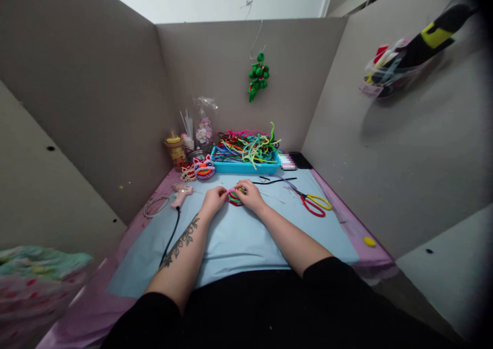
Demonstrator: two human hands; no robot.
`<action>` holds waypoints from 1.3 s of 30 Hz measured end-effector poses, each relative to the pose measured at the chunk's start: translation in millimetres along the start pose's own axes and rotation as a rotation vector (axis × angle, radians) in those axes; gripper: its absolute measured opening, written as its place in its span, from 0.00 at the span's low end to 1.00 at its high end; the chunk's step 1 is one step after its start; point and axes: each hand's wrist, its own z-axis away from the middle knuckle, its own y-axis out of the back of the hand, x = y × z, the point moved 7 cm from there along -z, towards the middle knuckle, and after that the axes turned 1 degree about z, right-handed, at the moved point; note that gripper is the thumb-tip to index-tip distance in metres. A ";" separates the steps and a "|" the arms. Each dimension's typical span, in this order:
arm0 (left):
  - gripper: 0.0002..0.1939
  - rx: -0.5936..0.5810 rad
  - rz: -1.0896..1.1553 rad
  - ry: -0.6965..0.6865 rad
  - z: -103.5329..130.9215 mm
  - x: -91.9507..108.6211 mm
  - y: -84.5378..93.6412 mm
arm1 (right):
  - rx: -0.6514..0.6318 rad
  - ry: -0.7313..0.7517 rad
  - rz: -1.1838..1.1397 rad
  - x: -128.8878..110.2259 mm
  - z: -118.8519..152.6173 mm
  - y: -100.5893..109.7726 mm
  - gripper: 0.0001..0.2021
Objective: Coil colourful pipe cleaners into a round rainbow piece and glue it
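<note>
Between my two hands, over the light blue sheet [246,236], is a small round piece [235,198] of pink, green and red pipe cleaner. My left hand [216,200] pinches its pink upper left edge, fingers closed. On the other side my right hand [250,195] grips the upper right edge, its fingers bent over the piece and partly hiding it. A finished-looking purple and orange face [204,167] and a red and cream one [188,172] lie beyond my left hand.
A blue tray [246,168] of pipe cleaners stands at the back. Scissors [314,204] with red and yellow handles lie right, black stems [275,181] behind my right hand. A pink glue gun [182,194] with a black cord is left. Grey panels surround the table.
</note>
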 end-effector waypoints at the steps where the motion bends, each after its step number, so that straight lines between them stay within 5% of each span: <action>1: 0.09 0.007 0.000 0.000 0.0 -0.3 0.0 | 0.004 0.003 -0.003 -0.9 0.7 1.4 0.03; 29: 0.09 -0.006 0.014 -0.022 1.3 2.1 -2.6 | -0.079 -0.056 -0.163 9.5 4.0 -6.1 0.05; 39: 0.07 0.049 0.076 -0.042 2.4 4.1 0.1 | -0.151 0.044 -0.021 4.1 6.4 2.5 0.10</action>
